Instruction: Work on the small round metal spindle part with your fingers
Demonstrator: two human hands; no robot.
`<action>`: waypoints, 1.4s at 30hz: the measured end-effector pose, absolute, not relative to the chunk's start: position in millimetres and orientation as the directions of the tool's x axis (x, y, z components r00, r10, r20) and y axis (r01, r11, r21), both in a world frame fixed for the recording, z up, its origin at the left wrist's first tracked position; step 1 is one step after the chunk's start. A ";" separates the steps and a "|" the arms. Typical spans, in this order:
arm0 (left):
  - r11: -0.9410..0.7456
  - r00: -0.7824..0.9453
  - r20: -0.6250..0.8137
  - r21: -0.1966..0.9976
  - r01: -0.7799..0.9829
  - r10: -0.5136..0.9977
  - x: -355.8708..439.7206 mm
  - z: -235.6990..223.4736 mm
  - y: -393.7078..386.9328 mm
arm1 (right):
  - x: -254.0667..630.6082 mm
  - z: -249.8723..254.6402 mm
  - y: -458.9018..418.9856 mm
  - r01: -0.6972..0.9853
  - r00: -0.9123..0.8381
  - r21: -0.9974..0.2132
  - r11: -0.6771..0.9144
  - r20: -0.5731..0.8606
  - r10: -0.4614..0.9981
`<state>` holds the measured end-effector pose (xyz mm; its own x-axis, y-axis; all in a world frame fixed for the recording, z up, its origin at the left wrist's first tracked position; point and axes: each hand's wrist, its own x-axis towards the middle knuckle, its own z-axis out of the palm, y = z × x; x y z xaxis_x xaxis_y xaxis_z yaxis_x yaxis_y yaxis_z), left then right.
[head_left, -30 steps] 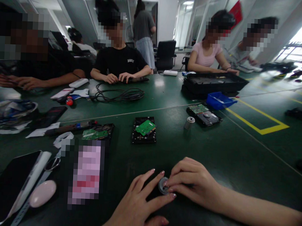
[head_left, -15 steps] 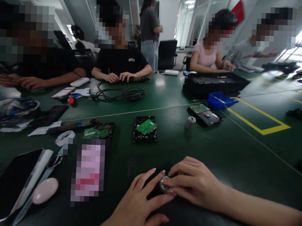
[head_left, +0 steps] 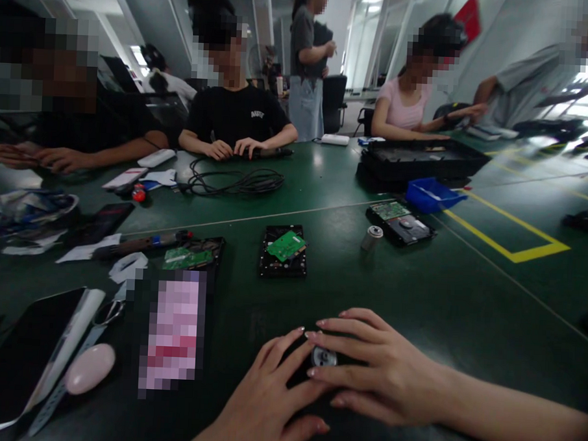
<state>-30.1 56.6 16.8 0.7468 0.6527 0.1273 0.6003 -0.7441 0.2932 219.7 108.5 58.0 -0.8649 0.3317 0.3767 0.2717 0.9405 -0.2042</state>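
The right hand (head_left: 385, 374), bunched over the round metal part (head_left: 324, 358) moments ago, now opens its fingers around it; the left hand (head_left: 271, 392) stays splayed, the part toward half past five in view.

Open strip of worktop (head_left: 251, 309) between hands and hard drive with green board (head_left: 283, 251), metal cylinder (head_left: 372, 238) standing in the way to the right, pixelated pink item (head_left: 175, 329) blocking left, bare stretch beyond right forearm.
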 end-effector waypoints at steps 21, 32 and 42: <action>-0.760 0.748 0.158 0.237 0.605 0.645 -28.3 19.6 58.5 | 218.5 65.0 115.0 0.151 -0.800 -0.752 0.642 0.288 0.526; -0.783 0.755 0.206 0.168 0.599 0.622 -30.2 13.2 59.8 | 206.8 43.0 104.9 0.184 -0.472 -0.854 0.486 0.357 0.806; -0.783 0.758 0.197 0.157 0.601 0.622 -30.4 12.0 59.8 | 206.2 39.7 104.3 0.127 -0.467 -0.870 0.477 0.372 0.802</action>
